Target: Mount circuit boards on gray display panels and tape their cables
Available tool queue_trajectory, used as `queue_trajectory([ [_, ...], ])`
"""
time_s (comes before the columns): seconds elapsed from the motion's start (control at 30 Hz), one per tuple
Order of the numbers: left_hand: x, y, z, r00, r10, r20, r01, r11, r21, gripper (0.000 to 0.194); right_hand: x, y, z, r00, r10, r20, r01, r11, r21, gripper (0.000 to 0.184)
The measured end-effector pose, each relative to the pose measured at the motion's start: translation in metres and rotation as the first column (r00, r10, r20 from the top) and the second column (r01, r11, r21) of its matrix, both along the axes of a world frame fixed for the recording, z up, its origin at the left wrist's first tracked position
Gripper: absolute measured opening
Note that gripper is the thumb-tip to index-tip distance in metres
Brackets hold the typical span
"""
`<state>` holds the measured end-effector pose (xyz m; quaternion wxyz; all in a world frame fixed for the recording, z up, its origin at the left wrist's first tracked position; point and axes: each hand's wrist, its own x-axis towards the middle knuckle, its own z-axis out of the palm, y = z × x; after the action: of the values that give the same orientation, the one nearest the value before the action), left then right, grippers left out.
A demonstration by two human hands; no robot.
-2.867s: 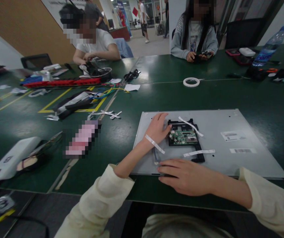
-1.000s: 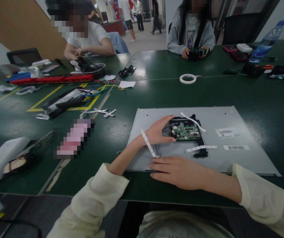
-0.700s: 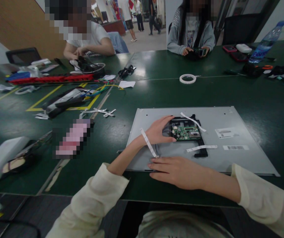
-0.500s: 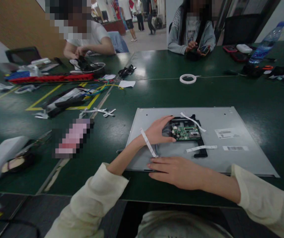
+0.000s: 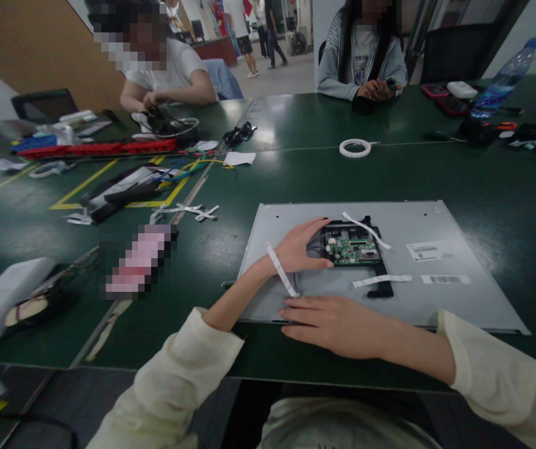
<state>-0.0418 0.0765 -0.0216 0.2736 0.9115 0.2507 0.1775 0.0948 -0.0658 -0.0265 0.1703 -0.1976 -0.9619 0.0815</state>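
Observation:
A grey metal panel [image 5: 436, 299] lies flat on the green table. At its middle sits a green circuit board [image 5: 353, 249] in a black bracket [image 5: 382, 288], with white tape strips [image 5: 380, 280] around it. My left hand [image 5: 296, 248] is arched over the board's left end, fingers at its far corner and thumb at its near corner, gripping it. A tape strip [image 5: 281, 278] sticks across that wrist. My right hand [image 5: 331, 321] lies flat and open on the panel's near edge, fingertips touching the lower end of the tape strip.
A white tape roll [image 5: 354, 148] lies beyond the panel. Tape scraps [image 5: 188, 212], bagged parts with coloured wires [image 5: 132, 186] and a red strip [image 5: 100, 148] lie to the left. A water bottle [image 5: 504, 81] stands far right. Two seated people work across the table.
Since 2.9 s ago my left hand went from lying flat to arched around the board's left end. Over the last second both hands hold still; the far person's hands shift.

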Motion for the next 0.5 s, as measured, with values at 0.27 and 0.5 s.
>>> queue_trajectory([
  [0.27,-0.0016,0.0003,-0.0027,1.0,0.005,-0.014,-0.005,1.0,0.015,0.087,0.0002,-0.0002,0.0008,1.0,-0.01,-0.015,0.01,1.0,0.016,0.035],
  [0.5,-0.001,0.0014,-0.0036,1.0,-0.005,0.009,0.005,1.0,0.005,0.087,0.0013,0.0006,0.0005,1.0,-0.007,-0.024,0.008,1.0,0.027,0.035],
])
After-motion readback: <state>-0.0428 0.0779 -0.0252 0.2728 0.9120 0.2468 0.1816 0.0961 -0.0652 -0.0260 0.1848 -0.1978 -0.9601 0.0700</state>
